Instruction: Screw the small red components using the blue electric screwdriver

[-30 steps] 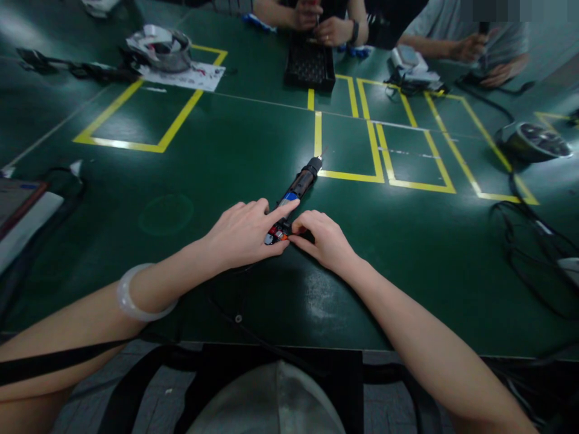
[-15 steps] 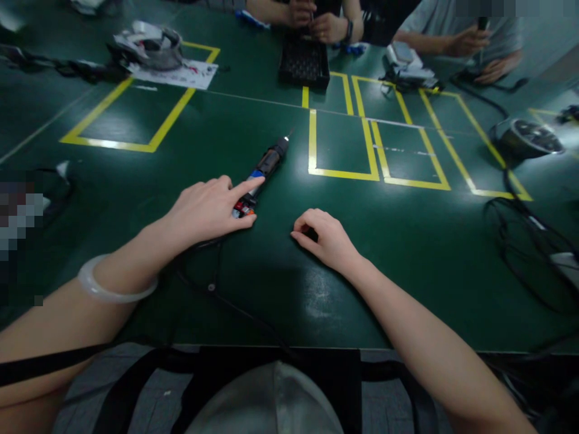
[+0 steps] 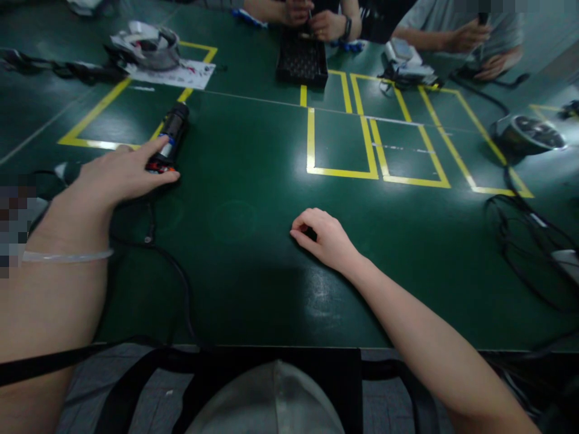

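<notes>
My left hand point(image 3: 115, 172) is closed over the rear part of a black electric screwdriver point(image 3: 174, 126), with the index finger and thumb laid along its near side. The tool lies on the green table, its front end pointing away from me beside the yellow tape on the left. A black cord point(image 3: 181, 280) runs near my left hand down to the table's front edge. My right hand point(image 3: 326, 238) rests on the table at the middle, fingers curled with the thumb meeting them. Nothing shows in that hand.
Yellow tape rectangles point(image 3: 344, 173) mark the table. Across it, a co-worker's hands point(image 3: 328, 25) are above a black tray point(image 3: 301, 63); another person's hand point(image 3: 470, 33) holds a dark tool. A metal ring-shaped part point(image 3: 158, 54) sits back left, a round metal part point(image 3: 531, 135) and cables point(image 3: 511, 241) right.
My left hand has moved left and slightly away from me, carrying the electric screwdriver with it. Its cord has shifted left too. My right hand has stayed in place.
</notes>
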Demonstrator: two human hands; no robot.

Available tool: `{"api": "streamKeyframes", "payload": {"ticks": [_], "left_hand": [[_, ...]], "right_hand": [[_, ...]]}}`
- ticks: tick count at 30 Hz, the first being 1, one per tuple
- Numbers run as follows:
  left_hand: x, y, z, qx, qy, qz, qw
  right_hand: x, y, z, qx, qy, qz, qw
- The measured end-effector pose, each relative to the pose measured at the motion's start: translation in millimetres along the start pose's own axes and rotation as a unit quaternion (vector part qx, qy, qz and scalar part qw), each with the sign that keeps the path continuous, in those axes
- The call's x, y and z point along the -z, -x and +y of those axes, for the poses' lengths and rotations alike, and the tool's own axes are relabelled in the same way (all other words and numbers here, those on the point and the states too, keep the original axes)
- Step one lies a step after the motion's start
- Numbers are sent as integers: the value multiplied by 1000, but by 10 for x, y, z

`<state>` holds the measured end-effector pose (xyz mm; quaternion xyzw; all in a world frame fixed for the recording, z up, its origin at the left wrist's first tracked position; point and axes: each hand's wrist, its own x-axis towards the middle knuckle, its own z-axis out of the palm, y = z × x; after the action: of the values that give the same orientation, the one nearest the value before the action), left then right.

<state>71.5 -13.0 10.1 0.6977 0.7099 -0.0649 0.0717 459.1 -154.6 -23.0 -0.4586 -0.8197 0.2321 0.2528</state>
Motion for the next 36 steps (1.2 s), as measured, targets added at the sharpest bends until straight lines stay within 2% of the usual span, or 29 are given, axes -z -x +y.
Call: {"api": "streamKeyframes", "payload": {"ticks": [2,4,7,10,15,18,24,26,28,31,33,36], "left_hand": [[-12,8,-75,8,15,7,1000],[-10,59,-67,11,10,29,999],[14,181,50,-11,-24,84,996],[49,287,187,-17,-43,112,993],[90,357,301,6,-41,106,993],[89,362,317,1,-61,104,993],[62,370,311,33,-63,108,992],[68,389,321,40,-55,125,990],[88,419,362,43,-42,168,984],[120,495,524,-19,10,200,980],[111,568,697,-113,77,172,975],[29,708,999,-256,165,105,947]], "right_hand": [[2,0,-4,-1,0,0,1000],[2,0,-6,-1,1,-1,1000],[0,0,-1,0,2,-1,1000],[-6,1,9,3,1,3,1000],[-13,1,16,8,-3,6,1000],[-10,1,6,3,-4,6,1000],[-1,0,-9,0,-3,3,1000],[0,0,-10,0,-2,2,1000],[-1,0,-8,-1,-1,1,1000],[-5,-3,-6,3,-2,4,1000],[-4,-8,-10,3,-6,8,1000],[-1,-12,-24,-6,-21,7,1000]]}}
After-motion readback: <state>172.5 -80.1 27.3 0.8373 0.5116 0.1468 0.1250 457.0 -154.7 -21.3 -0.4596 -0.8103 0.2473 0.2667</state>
